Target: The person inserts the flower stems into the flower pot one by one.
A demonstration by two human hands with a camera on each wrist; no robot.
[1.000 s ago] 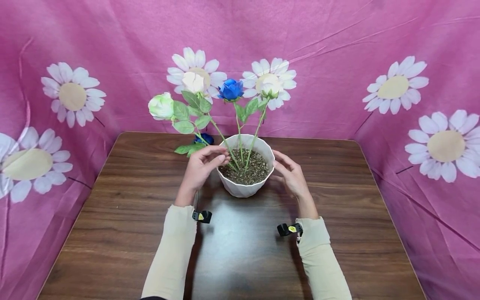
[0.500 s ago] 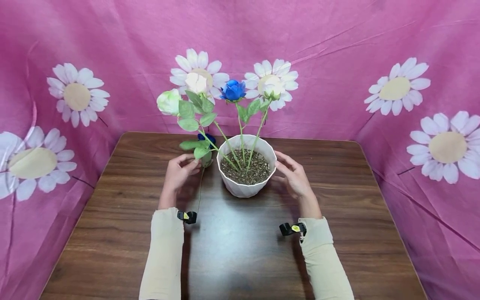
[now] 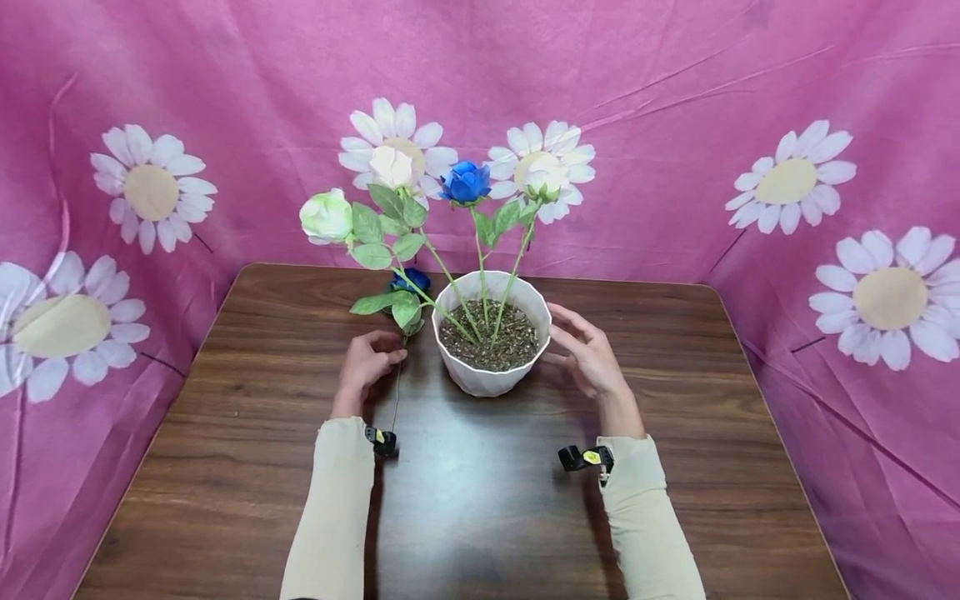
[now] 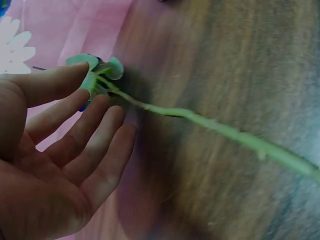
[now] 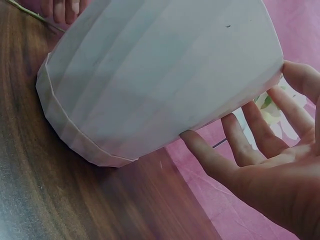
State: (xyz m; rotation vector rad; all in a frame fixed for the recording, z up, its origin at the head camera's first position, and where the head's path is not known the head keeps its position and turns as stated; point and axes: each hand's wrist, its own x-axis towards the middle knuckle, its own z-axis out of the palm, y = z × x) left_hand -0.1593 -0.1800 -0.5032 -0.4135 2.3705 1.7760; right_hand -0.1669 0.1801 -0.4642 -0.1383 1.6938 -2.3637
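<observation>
A white faceted flowerpot (image 3: pixel 483 381) holds soil and several upright artificial roses, among them a blue rose (image 3: pixel 465 182) and a green-white rose (image 3: pixel 327 217) leaning left. Left of the pot lies another blue rose (image 3: pixel 410 280), its thin stem (image 4: pixel 225 131) running toward the front of the table. My left hand (image 3: pixel 367 362) is beside that stem, just below its leaves; in the left wrist view the fingers are loosely spread, thumb and forefinger close to the leaves. The fingertips of my right hand (image 5: pixel 270 150) touch the pot's right side, fingers slightly bent and apart.
The brown wood-grain table (image 3: pixel 712 500) stands against pink cloth (image 3: pixel 645 50) printed with large white daisies on three sides. Leaves of the leaning rose overhang the flower lying to the left of the pot.
My left hand has left the pot's left rim and moved left and down toward the lying rose's stem. The leaning rose swayed right, then back left. My right hand stays at the pot.
</observation>
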